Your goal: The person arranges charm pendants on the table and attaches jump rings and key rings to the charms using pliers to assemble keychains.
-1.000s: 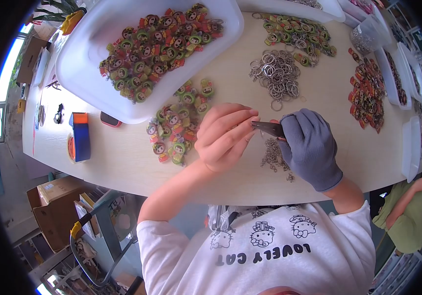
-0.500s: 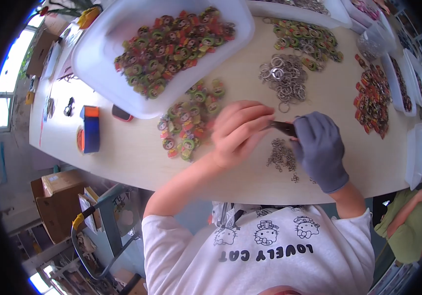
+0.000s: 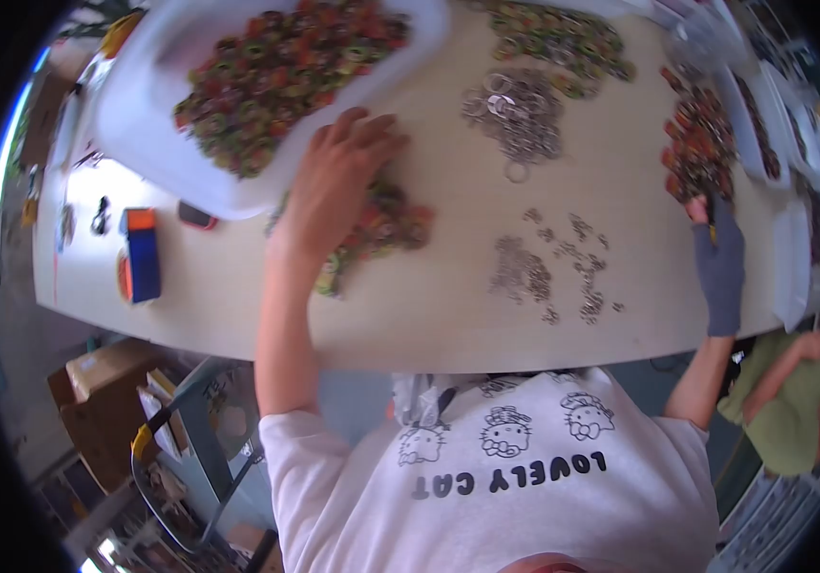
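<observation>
My left hand (image 3: pixel 338 181), bare and slightly blurred, is over the loose pile of small green and red cartoon charms (image 3: pixel 386 224) beside the big white tub's edge. Its fingers are spread, and I see nothing held in them. My right hand (image 3: pixel 718 272) wears a grey glove with bare fingertips and reaches to the near end of a pile of red charms (image 3: pixel 699 143). Its fingers are closed round a dark tool with a bit of yellow, which looks like pliers (image 3: pixel 713 227); the hand hides most of it. Small metal clasps or links (image 3: pixel 587 277) lie scattered between the hands.
The white tub (image 3: pixel 133 143) holds many charms. Metal split rings (image 3: pixel 520 115) are heaped mid-table, with green charms (image 3: pixel 563 43) behind. A blue and orange tape dispenser (image 3: pixel 143 256) stands left. White trays (image 3: pixel 758 124) line the right side, where another person (image 3: pixel 782 401) sits.
My hands, together mid-table before, have parted. The left went left to the charm pile; the right carried the dark tool right to the red charms. The small metal parts are now uncovered.
</observation>
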The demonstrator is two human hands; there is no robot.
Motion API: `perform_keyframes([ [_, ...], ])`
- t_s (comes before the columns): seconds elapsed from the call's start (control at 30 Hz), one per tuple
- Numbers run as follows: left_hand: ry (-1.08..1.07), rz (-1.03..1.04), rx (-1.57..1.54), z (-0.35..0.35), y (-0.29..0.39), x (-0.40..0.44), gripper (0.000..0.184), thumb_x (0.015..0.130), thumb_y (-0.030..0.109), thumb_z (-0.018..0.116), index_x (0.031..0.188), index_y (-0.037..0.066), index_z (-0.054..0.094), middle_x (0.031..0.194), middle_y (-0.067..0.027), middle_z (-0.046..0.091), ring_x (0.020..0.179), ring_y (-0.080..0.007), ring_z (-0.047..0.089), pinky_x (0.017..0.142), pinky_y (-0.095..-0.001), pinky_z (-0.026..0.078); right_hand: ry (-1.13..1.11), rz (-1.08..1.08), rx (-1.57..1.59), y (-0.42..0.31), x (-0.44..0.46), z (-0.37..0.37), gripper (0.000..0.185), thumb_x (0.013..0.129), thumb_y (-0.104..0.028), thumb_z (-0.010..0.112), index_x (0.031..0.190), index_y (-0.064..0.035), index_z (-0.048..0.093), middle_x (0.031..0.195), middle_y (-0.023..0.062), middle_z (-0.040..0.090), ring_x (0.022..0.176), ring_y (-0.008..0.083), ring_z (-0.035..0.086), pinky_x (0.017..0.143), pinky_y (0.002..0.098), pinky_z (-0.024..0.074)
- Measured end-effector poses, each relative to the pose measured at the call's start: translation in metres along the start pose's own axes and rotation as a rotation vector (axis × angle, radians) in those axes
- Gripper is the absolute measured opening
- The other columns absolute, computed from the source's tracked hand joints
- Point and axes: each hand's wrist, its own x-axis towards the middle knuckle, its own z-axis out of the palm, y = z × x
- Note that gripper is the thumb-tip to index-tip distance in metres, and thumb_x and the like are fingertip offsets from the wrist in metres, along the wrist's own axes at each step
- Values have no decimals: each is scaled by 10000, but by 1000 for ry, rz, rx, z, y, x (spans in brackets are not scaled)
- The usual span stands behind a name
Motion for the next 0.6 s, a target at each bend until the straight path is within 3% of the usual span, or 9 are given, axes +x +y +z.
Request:
perform_keyframes([
  [0.1,-81,-13,-167,-3,-4,11,416,699,-112,599,1090,25,631,1131,-113,621,1085,-318,547,993,-415,429,-121,87,113,-29,-14,1,232,929,-207,596,947,24,594,796,108,630,712,218,620,678,309,466],
  [0.2,-63,1,-99,-12,-4,14,292,706,-101,629,981,-8,602,974,-109,604,1010,-317,563,880,-424,466,-249,41,248,-40,-26,7,179,886,-160,638,920,13,609,768,100,593,692,191,595,651,305,448],
  [0.3,-90,-64,-79,-17,-3,20,202,733,-94,636,908,-16,571,912,-110,579,953,-300,590,856,-413,472,-314,9,222,-52,-30,10,145,838,-124,669,897,-1,619,749,99,556,659,202,569,622,324,429],
  [0.33,-102,-102,-76,-18,-3,20,176,743,-94,637,883,-17,560,897,-112,570,930,-292,602,855,-406,473,-312,-36,209,-55,-31,10,162,816,-128,683,876,1,604,744,105,530,644,259,544,603,353,419],
  [0.43,3,-179,-434,-15,10,20,126,837,-79,592,913,-7,523,914,-110,596,882,-238,640,810,-349,486,-285,-255,196,-66,-32,21,180,791,-136,698,869,-12,593,787,101,551,704,292,557,641,376,432],
  [0.53,19,-231,-1144,2,38,22,94,918,-40,529,988,5,486,935,-110,618,872,-196,650,755,-294,481,-227,-454,142,-79,-26,33,187,771,-145,707,859,-39,581,832,83,559,764,284,562,686,395,439],
  [0.6,-45,-191,-1427,15,52,23,99,959,26,506,1044,26,454,961,-110,631,872,-189,650,711,-286,481,-242,-501,113,-85,-21,39,186,762,-144,706,864,-56,577,862,74,557,794,269,561,708,395,441],
])
